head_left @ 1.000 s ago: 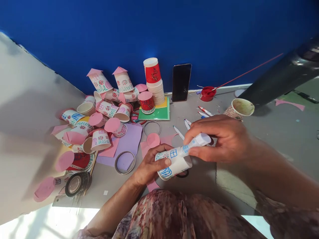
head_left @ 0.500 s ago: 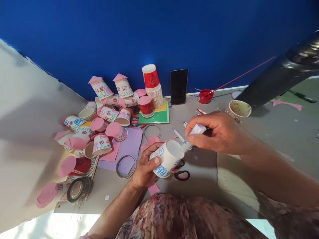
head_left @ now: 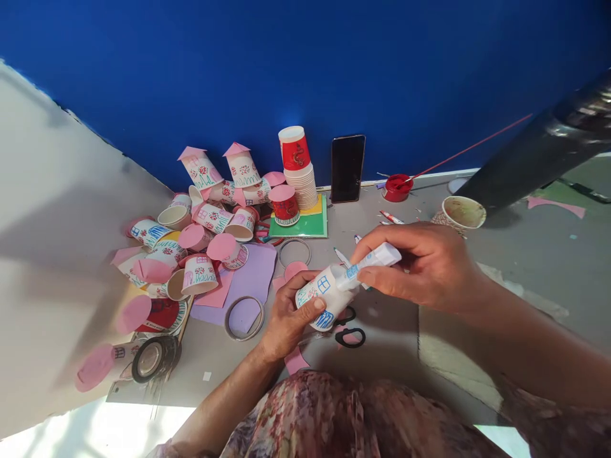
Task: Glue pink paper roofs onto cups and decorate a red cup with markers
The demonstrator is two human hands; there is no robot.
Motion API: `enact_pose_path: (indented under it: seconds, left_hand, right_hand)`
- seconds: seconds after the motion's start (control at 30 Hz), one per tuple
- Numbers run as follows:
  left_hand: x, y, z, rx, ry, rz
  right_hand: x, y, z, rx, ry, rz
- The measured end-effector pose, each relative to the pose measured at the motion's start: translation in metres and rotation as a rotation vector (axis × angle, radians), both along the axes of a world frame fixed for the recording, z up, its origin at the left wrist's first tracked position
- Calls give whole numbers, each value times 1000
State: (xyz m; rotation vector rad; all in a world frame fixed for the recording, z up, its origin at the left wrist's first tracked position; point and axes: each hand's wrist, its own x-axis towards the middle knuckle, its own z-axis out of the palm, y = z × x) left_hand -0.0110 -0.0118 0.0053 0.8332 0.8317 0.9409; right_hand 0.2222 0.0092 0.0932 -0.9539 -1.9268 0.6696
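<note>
My left hand (head_left: 286,318) grips a white paper cup (head_left: 321,296) drawn with blue windows and grass, tipped on its side just above the grey table (head_left: 391,356). My right hand (head_left: 424,264) pinches a small white glue tube (head_left: 377,259) and its nozzle touches the cup's upturned base. Black scissors (head_left: 349,332) lie on the table right below the cup, beside a pink paper scrap (head_left: 296,361).
A heap of decorated cups with pink roofs (head_left: 205,216) fills the left. Behind stand a stack of red cups (head_left: 298,168), a dark phone (head_left: 347,168), a red paint lid (head_left: 397,187) and a used cup (head_left: 461,214). Tape rolls (head_left: 151,359), rings (head_left: 244,317) and markers (head_left: 391,217) lie around.
The left hand tipped the cup base-up, then laid it back on its side. The right hand kept the glue tube against the cup's base throughout.
</note>
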Motion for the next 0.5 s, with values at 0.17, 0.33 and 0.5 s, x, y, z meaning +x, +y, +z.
enact_pose_path:
  seconds: [0.17,0.33,0.5]
  left_hand:
    - [-1,0,-4,-64,-98,-50]
    - [-5,4,0,-72,-153,-61]
    - [-20,11,20,-9,-190,84]
  right_hand:
    - [4,0,-4,86,-57,45]
    - [16,4,-3,126,-263,76]
    - [19,22,-9,36,-229,-193]
